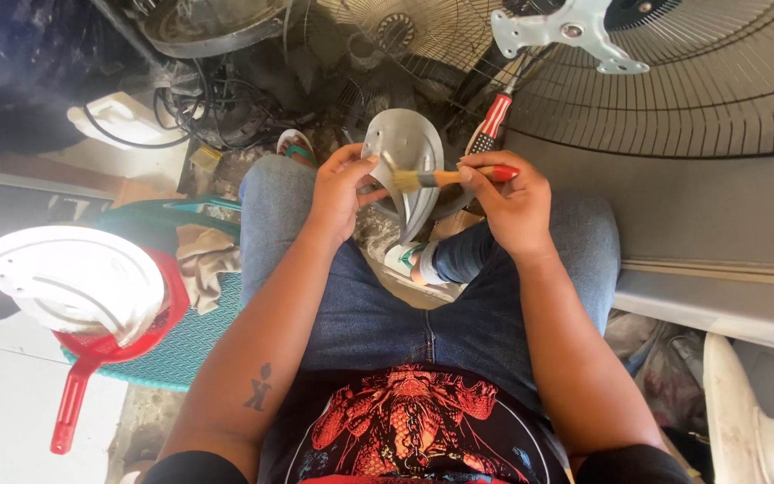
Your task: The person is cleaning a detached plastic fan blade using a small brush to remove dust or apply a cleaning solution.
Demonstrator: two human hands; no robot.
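1. From the head view I see my left hand [340, 193] closed on the near edge of a grey fan blade [405, 175], thumb over the rim, holding it up above my knees with its broad face turned toward my right side.

2. My right hand [508, 202] is clamped around the red handle of a small paintbrush [448, 177]. The bristles point left and touch the blade's face about midway up.

3. I judge the step in hand to be brushing dirt off the blade: the bristles are on the surface, and the blade is propped at an angle that opens its face to them.

4. The blade sits between both hands, over my lap in blue jeans [378, 314], well clear of the floor.

5. The next move calls for a steady sweep of the bristles along the curved face while my left hand keeps the blade from twisting. To reach the far side, the left grip would have to turn the blade over; I cannot see how clean that side is.

6. Around me: a large wire fan guard [700, 99] lies ahead on my right, with a red-striped screwdriver [493, 121] leaning just beside it. To my left a white fan cover [73, 282] rests on a red dustpan [91, 358], over a teal woven stool [194, 336] with a beige rag [203, 260] on it.
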